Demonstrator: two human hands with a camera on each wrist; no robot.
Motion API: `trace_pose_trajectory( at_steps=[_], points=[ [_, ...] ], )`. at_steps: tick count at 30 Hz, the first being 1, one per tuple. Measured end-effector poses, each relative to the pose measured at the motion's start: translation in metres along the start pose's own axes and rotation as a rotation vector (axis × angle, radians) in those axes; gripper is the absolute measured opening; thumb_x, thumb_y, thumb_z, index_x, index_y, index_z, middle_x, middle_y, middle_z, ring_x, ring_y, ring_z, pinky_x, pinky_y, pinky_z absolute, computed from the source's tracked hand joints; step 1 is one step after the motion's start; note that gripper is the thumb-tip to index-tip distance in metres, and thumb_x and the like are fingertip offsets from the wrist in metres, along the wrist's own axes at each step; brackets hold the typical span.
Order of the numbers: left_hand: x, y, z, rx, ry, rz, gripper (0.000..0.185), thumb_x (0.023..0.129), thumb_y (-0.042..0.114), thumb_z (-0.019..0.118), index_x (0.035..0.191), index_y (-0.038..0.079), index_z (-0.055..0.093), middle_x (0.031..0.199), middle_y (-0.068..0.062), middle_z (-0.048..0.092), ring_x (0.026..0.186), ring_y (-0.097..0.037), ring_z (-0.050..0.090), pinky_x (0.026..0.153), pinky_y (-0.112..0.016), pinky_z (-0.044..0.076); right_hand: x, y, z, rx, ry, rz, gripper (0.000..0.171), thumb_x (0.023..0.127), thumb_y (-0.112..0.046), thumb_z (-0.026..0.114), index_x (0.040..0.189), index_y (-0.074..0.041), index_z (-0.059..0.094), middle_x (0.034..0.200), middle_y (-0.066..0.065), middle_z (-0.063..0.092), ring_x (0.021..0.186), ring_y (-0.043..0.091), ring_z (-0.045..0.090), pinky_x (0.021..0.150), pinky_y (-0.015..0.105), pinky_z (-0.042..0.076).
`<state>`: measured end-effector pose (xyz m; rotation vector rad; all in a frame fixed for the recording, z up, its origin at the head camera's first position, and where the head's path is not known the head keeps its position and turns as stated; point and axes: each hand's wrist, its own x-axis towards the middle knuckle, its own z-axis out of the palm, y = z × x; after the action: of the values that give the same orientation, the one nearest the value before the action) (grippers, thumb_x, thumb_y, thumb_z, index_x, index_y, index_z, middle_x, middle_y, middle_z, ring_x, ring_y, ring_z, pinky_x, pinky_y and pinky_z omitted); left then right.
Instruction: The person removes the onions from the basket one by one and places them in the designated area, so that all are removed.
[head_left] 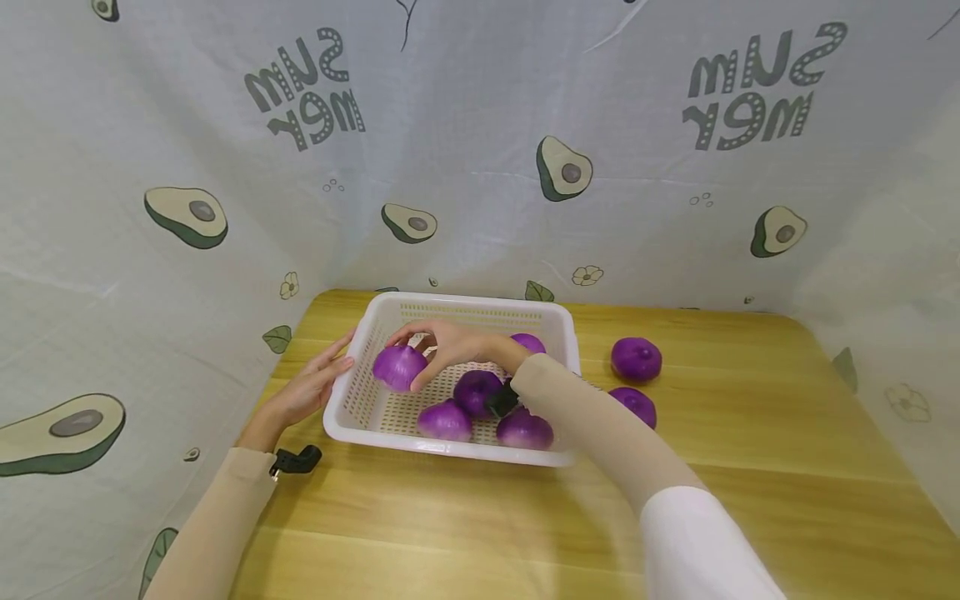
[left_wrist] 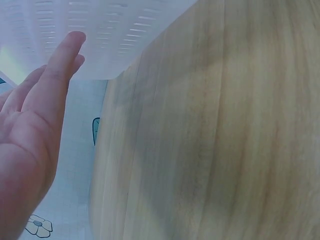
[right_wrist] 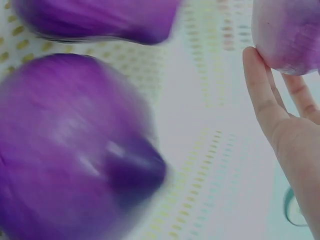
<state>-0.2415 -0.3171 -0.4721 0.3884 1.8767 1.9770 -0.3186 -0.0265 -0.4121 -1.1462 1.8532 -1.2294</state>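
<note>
The right hand (head_left: 450,346) is gripping a round purple onion (head_left: 398,367) with curled fingers, holding it inside the white perforated plastic basket (head_left: 352,404) near the left wall. The left hand (head_left: 311,387) is resting with straight, relaxed fingers against the basket's outer left side on the wooden tabletop (head_left: 750,433). Four more purple onions (head_left: 476,392) are lying in the basket, and two others (head_left: 636,359) are sitting just right of it.

Purple onions (head_left: 399,367) are seen in a white basket (head_left: 558,333) with rows of small holes. The counter (head_left: 750,467) is light yellow wood with grain lines. The cloth (head_left: 480,150) behind is pale grey, printed with green avocados, small flowers and grey letters.
</note>
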Motion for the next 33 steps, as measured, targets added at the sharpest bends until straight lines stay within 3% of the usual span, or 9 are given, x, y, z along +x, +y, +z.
trace_pose_trajectory(
  at_steps=[5,13,23,27,33],
  points=[
    [-0.001,-0.001,0.001,-0.018,0.004,0.005,0.061,0.11,0.016,0.035,0.162,0.018,0.002,0.134,-0.006,0.049,0.115,-0.017,0.06,0.091,-0.039,0.053,-0.013,-0.012,-0.013,0.037,0.024,-0.048,0.073,0.074,-0.004,0.087,0.139,-0.007,0.054,0.131,0.009,0.048,0.109,0.028,0.057,0.094,0.043,0.052],
    [0.002,0.0,0.002,-0.022,-0.018,0.014,0.061,0.11,0.014,0.035,0.162,0.017,0.002,0.131,-0.011,0.051,0.11,-0.019,0.062,0.087,-0.038,0.055,-0.047,-0.029,-0.033,0.054,0.095,-0.087,0.074,0.072,-0.006,0.089,0.139,-0.009,0.056,0.134,0.009,0.049,0.113,0.031,0.057,0.096,0.044,0.051],
    [0.015,0.014,-0.001,0.002,0.001,0.015,0.061,0.11,0.015,0.036,0.162,0.019,0.004,0.135,-0.015,0.048,0.112,-0.02,0.061,0.087,-0.037,0.055,-0.106,-0.038,-0.073,0.035,0.199,-0.161,0.075,0.072,0.001,0.087,0.139,0.0,0.053,0.138,0.013,0.05,0.114,0.035,0.054,0.099,0.044,0.048],
    [0.011,0.013,0.0,-0.011,-0.004,0.014,0.061,0.11,0.015,0.036,0.162,0.019,0.005,0.134,-0.012,0.05,0.112,-0.019,0.061,0.087,-0.036,0.055,-0.139,-0.032,-0.081,0.041,0.268,-0.134,0.075,0.072,0.005,0.086,0.139,0.002,0.052,0.139,0.014,0.049,0.118,0.034,0.053,0.1,0.041,0.049],
    [-0.002,0.007,0.003,-0.005,-0.008,0.009,0.06,0.11,0.016,0.036,0.162,0.019,0.006,0.135,-0.015,0.049,0.112,-0.021,0.062,0.087,-0.039,0.055,-0.193,-0.018,-0.088,0.047,0.377,-0.026,0.077,0.074,0.007,0.084,0.142,0.001,0.049,0.142,0.013,0.044,0.121,0.03,0.053,0.098,0.036,0.05]
  ],
)
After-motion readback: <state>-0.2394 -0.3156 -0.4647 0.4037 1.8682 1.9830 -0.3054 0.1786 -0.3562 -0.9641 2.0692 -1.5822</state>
